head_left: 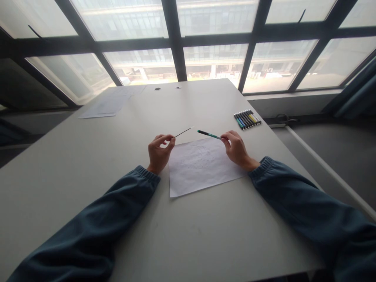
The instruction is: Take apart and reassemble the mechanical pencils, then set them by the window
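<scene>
From here, left hand (159, 154) pinches thin dark stick (182, 132); right hand (236, 149) pinches green-black pen (209, 134). Pen row (247, 119) lies between one and two o'clock of paper (199, 170).

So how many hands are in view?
2: the left hand by the far left corner of the near paper, pinching a thin dark stick; the right hand at that paper's right side, holding a green-and-black pen.

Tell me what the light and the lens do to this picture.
Head view: the windows glare, partly washed out; head view: the window bars fan outward, likely wide-lens stretch; head view: the near paper shows faint detail, too soft to read.
</scene>
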The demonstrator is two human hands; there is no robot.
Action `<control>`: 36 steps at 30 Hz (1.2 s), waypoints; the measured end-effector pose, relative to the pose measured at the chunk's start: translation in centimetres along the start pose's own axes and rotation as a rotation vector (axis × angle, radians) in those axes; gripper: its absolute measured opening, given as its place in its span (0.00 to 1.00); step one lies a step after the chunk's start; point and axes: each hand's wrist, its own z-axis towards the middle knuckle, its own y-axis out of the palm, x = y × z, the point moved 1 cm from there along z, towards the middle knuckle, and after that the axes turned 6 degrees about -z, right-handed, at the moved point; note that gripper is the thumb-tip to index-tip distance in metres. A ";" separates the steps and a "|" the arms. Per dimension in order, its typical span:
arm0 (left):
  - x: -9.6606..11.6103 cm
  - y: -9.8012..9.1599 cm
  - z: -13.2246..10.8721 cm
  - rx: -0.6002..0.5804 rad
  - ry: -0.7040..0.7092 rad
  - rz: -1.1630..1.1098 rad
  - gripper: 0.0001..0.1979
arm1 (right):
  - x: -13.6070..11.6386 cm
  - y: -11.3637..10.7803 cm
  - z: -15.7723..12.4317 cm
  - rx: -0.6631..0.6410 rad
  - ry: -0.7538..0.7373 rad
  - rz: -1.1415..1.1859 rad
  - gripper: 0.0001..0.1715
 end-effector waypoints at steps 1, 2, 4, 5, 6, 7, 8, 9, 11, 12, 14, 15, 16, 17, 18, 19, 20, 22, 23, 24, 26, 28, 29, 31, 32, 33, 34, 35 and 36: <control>0.0 0.0 0.0 -0.007 0.000 -0.004 0.06 | 0.1 -0.1 0.0 0.012 0.003 0.008 0.09; 0.0 0.0 0.0 -0.019 0.002 -0.007 0.06 | 0.1 -0.2 0.0 0.020 0.004 0.015 0.09; 0.2 0.1 -0.1 -0.044 0.008 -0.007 0.06 | 0.0 -0.4 0.0 0.030 0.000 0.024 0.09; 0.2 0.1 -0.1 -0.050 0.010 -0.006 0.06 | -0.1 -0.4 0.0 0.035 -0.003 0.028 0.09; 0.3 0.1 -0.2 -0.053 0.011 -0.003 0.05 | -0.2 -0.4 0.0 0.039 -0.006 0.031 0.09; 0.4 0.1 -0.2 -0.054 0.011 0.000 0.05 | -0.3 -0.5 0.0 0.044 -0.009 0.034 0.09; 0.4 0.1 -0.2 -0.057 0.012 0.003 0.05 | -0.3 -0.5 0.0 0.048 -0.011 0.036 0.09; 0.4 0.1 -0.2 -0.060 0.015 0.005 0.05 | -0.4 -0.5 0.0 0.052 -0.014 0.038 0.09; 0.5 0.1 -0.2 -0.074 0.031 0.011 0.05 | -0.4 -0.5 0.0 0.056 -0.021 0.044 0.09; 0.5 0.1 -0.2 -0.084 0.043 0.022 0.05 | -0.4 -0.5 0.0 0.058 -0.023 0.050 0.09; 0.5 0.1 -0.2 -0.109 0.071 0.066 0.05 | -0.3 -0.5 0.0 0.063 -0.024 0.056 0.09; 0.6 0.0 -0.3 -0.123 0.085 0.093 0.06 | -0.2 -0.6 0.1 0.066 -0.024 0.055 0.09; 0.6 0.0 -0.3 -0.135 0.100 0.120 0.06 | -0.1 -0.6 0.1 0.067 -0.023 0.049 0.10; 0.6 0.0 -0.3 -0.146 0.115 0.141 0.06 | 0.0 -0.7 0.1 0.067 -0.024 0.040 0.10; 0.7 0.0 -0.3 -0.157 0.130 0.156 0.06 | 0.1 -0.8 0.1 0.063 -0.027 0.031 0.10; 0.7 0.0 -0.3 -0.169 0.147 0.165 0.06 | 0.1 -0.8 0.1 0.056 -0.033 0.023 0.10; 0.8 0.0 -0.3 -0.184 0.166 0.171 0.05 | 0.2 -0.9 0.1 0.045 -0.041 0.016 0.10; 0.9 0.1 -0.3 -0.219 0.203 0.171 0.05 | 0.1 -1.0 0.0 0.017 -0.065 0.004 0.10; 1.0 0.2 -0.3 -0.235 0.221 0.164 0.04 | 0.0 -1.0 0.0 -0.001 -0.081 0.002 0.10; 1.0 0.3 -0.3 -0.248 0.238 0.155 0.04 | -0.2 -0.9 0.0 -0.018 -0.102 0.003 0.10; 1.2 0.4 -0.4 -0.274 0.264 0.131 0.03 | -0.6 -0.8 -0.1 -0.049 -0.144 0.017 0.09; 1.4 0.5 -0.4 -0.304 0.279 0.105 0.03 | -1.1 -0.6 -0.2 -0.069 -0.177 0.041 0.09; 1.4 0.6 -0.5 -0.318 0.283 0.093 0.03 | -1.3 -0.5 -0.3 -0.075 -0.187 0.052 0.09; 1.6 0.7 -0.6 -0.339 0.290 0.070 0.03 | -1.7 -0.3 -0.3 -0.081 -0.197 0.071 0.08; 1.7 0.7 -0.6 -0.346 0.291 0.061 0.03 | -1.8 -0.3 -0.3 -0.085 -0.201 0.077 0.08; 1.7 0.8 -0.6 -0.350 0.292 0.053 0.03 | -1.8 -0.3 -0.3 -0.091 -0.205 0.080 0.08; 1.8 0.8 -0.7 -0.353 0.292 0.046 0.03 | -1.8 -0.2 -0.3 -0.095 -0.208 0.083 0.08; 1.8 0.8 -0.7 -0.356 0.292 0.040 0.03 | -1.8 -0.2 -0.3 -0.100 -0.211 0.087 0.08; 1.8 0.9 -0.7 -0.359 0.292 0.032 0.03 | -1.8 -0.2 -0.3 -0.104 -0.213 0.092 0.08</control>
